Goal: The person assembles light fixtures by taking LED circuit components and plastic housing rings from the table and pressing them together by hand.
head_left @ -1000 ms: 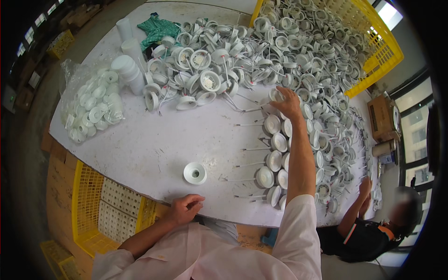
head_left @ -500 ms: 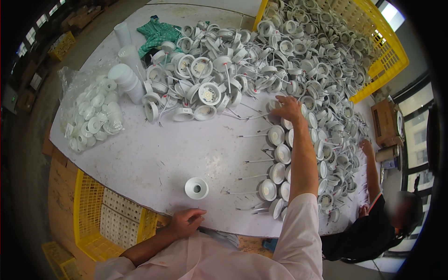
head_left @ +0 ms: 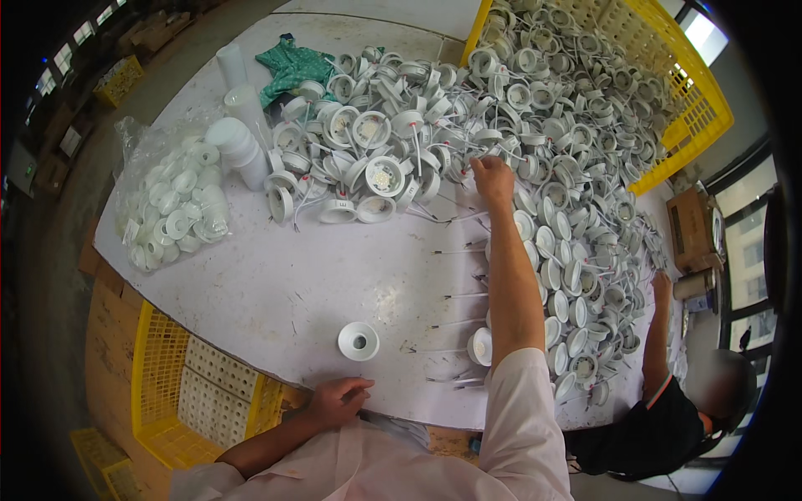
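Observation:
My right hand (head_left: 493,179) reaches forward to the near edge of a big heap of round white downlights (head_left: 385,175) with cables attached. Its fingers are curled in among them, and whatever they grip is hidden. Below that forearm, downlights stand in rows, their cables pointing left; one downlight (head_left: 480,346) shows just left of my sleeve. My left hand (head_left: 340,402) rests at the table's front edge, fingers loosely stretched to the right, holding nothing. Just beyond it sits a single white cup-shaped ring (head_left: 358,341) with a dark centre.
A clear bag of white rings (head_left: 175,200) lies at the left, beside stacked white cups (head_left: 234,142) and a green cloth (head_left: 292,67). A yellow crate (head_left: 702,108) tips over the heap. Another yellow crate (head_left: 159,384) stands below the table. A co-worker's arm (head_left: 658,326) reaches in from the right.
My right hand has moved left and slightly forward, from the far end of the rows into the heap, its fingers now curled. My left hand stays in place. The view has shifted slightly.

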The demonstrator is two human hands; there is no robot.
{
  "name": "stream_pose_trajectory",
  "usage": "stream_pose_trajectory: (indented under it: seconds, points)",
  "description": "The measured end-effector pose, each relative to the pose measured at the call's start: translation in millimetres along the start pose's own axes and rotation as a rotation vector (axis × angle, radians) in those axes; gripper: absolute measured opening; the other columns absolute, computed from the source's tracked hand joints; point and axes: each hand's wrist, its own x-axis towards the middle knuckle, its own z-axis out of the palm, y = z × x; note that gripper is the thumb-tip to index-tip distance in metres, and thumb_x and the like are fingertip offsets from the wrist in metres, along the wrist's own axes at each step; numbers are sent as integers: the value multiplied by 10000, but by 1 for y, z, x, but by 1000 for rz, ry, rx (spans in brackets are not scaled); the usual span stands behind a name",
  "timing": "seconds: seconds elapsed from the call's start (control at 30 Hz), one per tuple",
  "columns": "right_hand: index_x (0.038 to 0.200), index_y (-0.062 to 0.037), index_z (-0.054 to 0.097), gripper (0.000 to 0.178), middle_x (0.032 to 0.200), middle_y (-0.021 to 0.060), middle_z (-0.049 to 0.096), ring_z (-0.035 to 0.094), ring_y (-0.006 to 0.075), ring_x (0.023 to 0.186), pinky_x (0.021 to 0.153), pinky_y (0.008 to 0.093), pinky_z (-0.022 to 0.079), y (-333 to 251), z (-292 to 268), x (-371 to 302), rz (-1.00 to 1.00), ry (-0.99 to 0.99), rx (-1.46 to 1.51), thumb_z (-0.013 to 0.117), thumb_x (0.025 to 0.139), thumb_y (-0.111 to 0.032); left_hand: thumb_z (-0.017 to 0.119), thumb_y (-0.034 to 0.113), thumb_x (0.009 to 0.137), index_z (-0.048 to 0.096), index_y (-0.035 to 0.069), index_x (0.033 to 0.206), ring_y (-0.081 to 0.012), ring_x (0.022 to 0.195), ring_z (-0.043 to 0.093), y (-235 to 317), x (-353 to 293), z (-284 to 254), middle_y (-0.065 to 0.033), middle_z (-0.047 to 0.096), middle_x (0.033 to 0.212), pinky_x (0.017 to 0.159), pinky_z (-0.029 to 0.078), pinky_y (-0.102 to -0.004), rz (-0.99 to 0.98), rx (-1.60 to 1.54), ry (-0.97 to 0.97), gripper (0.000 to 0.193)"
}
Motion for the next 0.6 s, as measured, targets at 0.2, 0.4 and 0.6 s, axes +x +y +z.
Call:
stream_pose_trajectory:
  seconds: [0.2, 0.4, 0.6]
  points:
    - [849, -18, 667, 281, 770, 190, 679, 656, 395, 752, 713, 458, 512, -2, 9, -10, -155, 48, 92, 623, 817, -294, 622, 32, 860, 668, 23, 1056, -138, 801, 698, -3, -1, 0, -108, 703, 894, 697, 560, -256, 0, -28, 9, 202]
    - [788, 3, 614, 259, 691, 135, 681, 668, 312, 649, 631, 387, 509, -12, 4, -32, -245, 103, 123, 588, 864, -243, 631, 21, 854, 669, 27, 1043, -139, 802, 702, -4, -2, 1, -111, 705, 896, 681, 559, -254, 11, -67, 21, 193]
    - [816, -31, 547, 193, 731, 232, 629, 610, 448, 727, 639, 512, 469, -50, -1, -88, -317, 10, 158, 583, 867, -214, 634, 10, 849, 670, 26, 1034, -160, 795, 711, 0, -2, 0, -120, 706, 905, 674, 560, -259, 57, -57, 58, 190]
